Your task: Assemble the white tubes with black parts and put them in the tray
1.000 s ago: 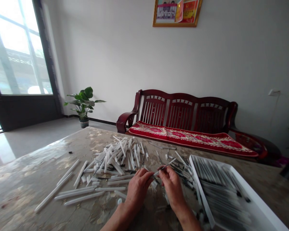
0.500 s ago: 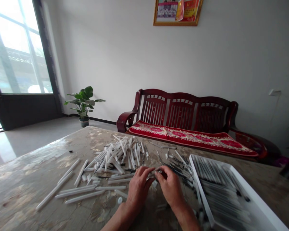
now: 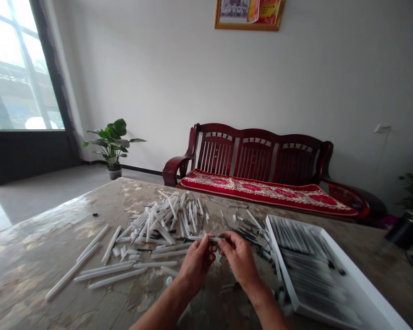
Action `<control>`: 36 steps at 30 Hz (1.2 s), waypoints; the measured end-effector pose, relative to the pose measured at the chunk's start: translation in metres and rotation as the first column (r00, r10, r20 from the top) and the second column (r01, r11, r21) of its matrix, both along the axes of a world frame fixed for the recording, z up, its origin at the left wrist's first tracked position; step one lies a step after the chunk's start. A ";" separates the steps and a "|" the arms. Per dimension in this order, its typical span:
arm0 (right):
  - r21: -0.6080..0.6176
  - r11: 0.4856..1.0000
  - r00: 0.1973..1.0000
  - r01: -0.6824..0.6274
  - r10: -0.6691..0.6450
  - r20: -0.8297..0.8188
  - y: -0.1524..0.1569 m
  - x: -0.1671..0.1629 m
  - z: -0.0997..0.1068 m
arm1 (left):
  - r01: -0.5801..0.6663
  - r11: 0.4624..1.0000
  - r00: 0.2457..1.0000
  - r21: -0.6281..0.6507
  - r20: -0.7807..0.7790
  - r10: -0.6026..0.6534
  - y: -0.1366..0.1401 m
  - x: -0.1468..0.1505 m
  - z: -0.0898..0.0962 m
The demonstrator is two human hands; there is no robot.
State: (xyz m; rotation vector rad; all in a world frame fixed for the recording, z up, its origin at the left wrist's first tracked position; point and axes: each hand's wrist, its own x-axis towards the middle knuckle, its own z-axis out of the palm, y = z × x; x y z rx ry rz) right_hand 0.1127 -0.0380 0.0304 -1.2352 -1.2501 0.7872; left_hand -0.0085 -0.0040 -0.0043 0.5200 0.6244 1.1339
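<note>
Head view: left hand (image 3: 197, 263) and right hand (image 3: 239, 257) pinch a pale tube (image 3: 214, 239) between them.

Held tube (image 3: 214, 239): whitish. Loose tubes (image 3: 148, 228): milky wht, semi-transp. Thin rods (image 3: 251, 238) nr tray: mostly blk. Tray (image 3: 363, 280): plain wht; contents (image 3: 309, 275) grey-clear w/ some blk tips. Worktop (image 3: 30, 256): grey-brn, mottled, lt beige floral patches. Bench (image 3: 261, 133): dk reddish-brn; cover (image 3: 271, 190) red w/ pink blooms & cream scrollwork. Wall (image 3: 141, 68): plain lt grey. Pic frame (image 3: 248, 27): gold. Plant (image 3: 113, 137): grn.
</note>
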 end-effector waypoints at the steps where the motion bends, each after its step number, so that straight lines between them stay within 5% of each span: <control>1: -0.019 1.000 1.000 -0.014 0.014 0.008 0.001 0.004 0.002 | 0.002 0.999 1.000 -0.041 0.008 -0.001 0.001 -0.001 0.001; 8: -0.233 0.972 0.948 -0.003 0.077 0.309 0.000 0.046 0.019 | -0.014 0.992 0.997 -0.122 -0.077 0.005 0.005 0.002 0.002; 15: -0.273 0.960 0.666 0.058 0.166 0.728 -0.009 0.064 0.019 | -0.028 0.994 0.985 -0.109 -0.173 0.009 0.005 0.004 -0.003; 22: -0.342 0.933 0.634 -0.108 0.330 0.699 -0.041 0.078 0.015 | 0.002 0.996 0.979 -0.091 -0.203 -0.020 0.008 0.002 -0.006; 28: -0.368 0.928 0.507 -0.053 0.342 0.791 -0.064 0.078 -0.003 | 0.048 0.996 0.972 -0.075 -0.228 -0.064 0.007 0.003 -0.008; 33: -0.263 0.962 0.531 -0.067 0.258 0.807 -0.062 0.077 -0.022 | 0.048 0.996 0.969 -0.070 -0.237 -0.063 0.007 0.002 -0.009; 36: -0.148 0.989 0.480 0.013 0.124 0.868 -0.056 0.074 -0.035 | 0.044 0.997 0.969 -0.068 -0.241 -0.059 0.007 0.003 -0.008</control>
